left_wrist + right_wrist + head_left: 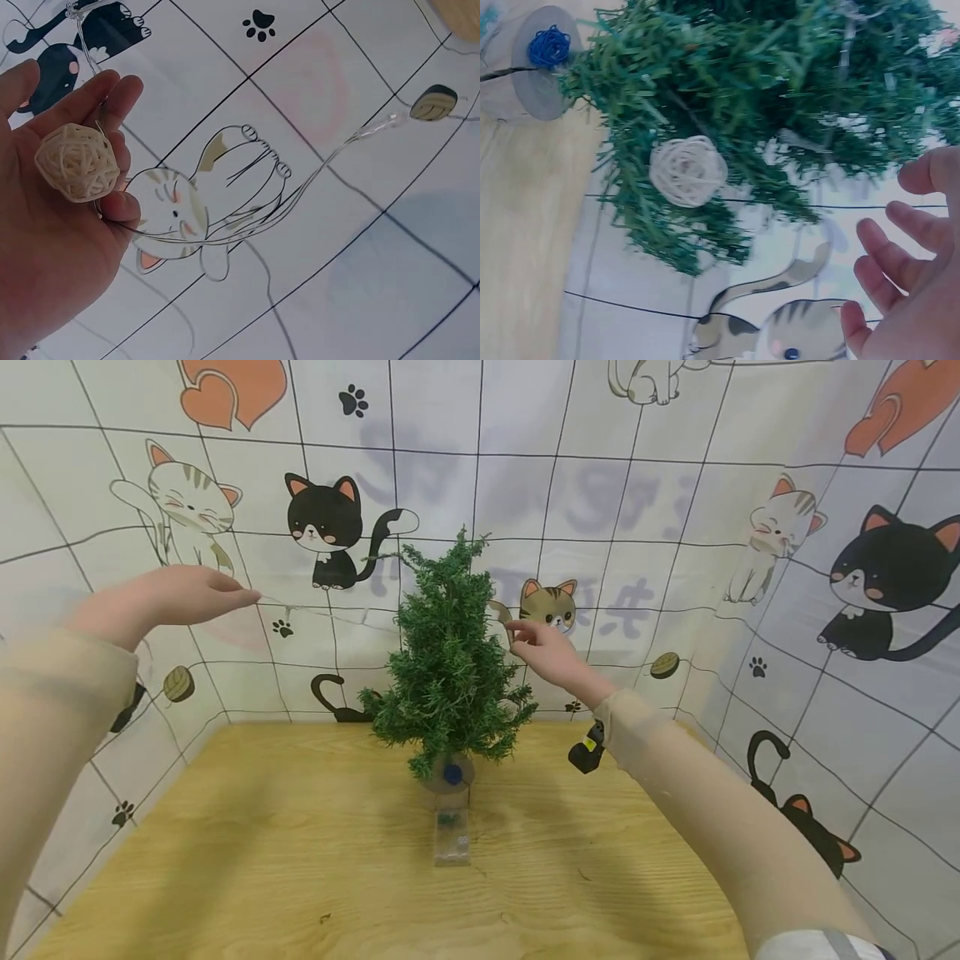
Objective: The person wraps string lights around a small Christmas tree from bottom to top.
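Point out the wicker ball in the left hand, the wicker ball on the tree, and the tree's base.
Ball in hand (77, 163), left wrist view, middle of its woven face.
Ball on tree (688, 170), right wrist view, centre of the ball.
Tree base (451, 774), head view, front beside the blue spot.

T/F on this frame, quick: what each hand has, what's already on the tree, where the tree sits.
1. The left hand holds a wicker ball strung on a wire. True.
2. The right hand grips a branch. False: its fingers are spread and hold nothing, beside the tree.
3. A second ball sits among the branches. True.
4. The tree lies on its side. False: it stands upright on the wooden table.
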Demonstrator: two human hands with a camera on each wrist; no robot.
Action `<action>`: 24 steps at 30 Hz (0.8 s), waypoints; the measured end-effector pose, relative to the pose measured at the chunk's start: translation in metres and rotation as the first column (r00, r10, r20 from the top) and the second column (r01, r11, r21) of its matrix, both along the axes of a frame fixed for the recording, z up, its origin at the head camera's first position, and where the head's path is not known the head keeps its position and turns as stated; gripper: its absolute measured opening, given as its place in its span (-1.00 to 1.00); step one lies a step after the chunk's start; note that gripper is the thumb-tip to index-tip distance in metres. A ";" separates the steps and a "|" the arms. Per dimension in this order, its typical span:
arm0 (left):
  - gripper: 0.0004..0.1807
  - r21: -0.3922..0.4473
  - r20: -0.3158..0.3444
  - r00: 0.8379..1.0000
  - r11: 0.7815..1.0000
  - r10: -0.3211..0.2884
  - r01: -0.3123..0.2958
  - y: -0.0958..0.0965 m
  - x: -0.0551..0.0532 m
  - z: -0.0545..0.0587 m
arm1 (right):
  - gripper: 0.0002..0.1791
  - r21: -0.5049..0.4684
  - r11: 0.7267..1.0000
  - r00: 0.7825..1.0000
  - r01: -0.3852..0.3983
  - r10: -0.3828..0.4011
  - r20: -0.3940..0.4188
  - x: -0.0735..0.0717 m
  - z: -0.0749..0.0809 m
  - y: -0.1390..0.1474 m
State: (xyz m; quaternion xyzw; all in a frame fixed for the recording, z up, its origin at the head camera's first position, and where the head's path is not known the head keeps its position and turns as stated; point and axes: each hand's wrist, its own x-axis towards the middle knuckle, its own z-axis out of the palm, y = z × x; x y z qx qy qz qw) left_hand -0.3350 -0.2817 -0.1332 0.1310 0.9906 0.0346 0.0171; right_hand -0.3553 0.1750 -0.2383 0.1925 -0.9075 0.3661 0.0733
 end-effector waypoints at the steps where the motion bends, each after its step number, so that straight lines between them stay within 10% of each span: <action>1: -0.11 -0.007 -0.002 1.000 1.000 -0.002 0.002 -0.001 0.003 0.003 | -0.48 -0.008 1.000 1.000 0.001 -0.002 -0.025 0.003 0.004 0.001; 8: -0.06 -0.025 0.002 1.000 1.000 -0.010 0.010 -0.003 0.027 0.015 | -0.47 -0.044 0.999 0.965 -0.013 0.001 -0.262 0.025 0.031 0.000; 16: -0.15 -0.066 -0.029 0.997 0.995 -0.073 0.071 0.008 0.059 0.019 | -0.56 0.012 0.989 0.832 -0.147 0.130 -0.539 0.053 0.052 -0.029; 24: -0.29 -0.084 -0.051 0.988 0.987 -0.143 0.139 0.023 0.099 0.026 | -0.55 0.154 0.934 0.731 -0.321 0.348 -0.587 0.070 0.062 -0.070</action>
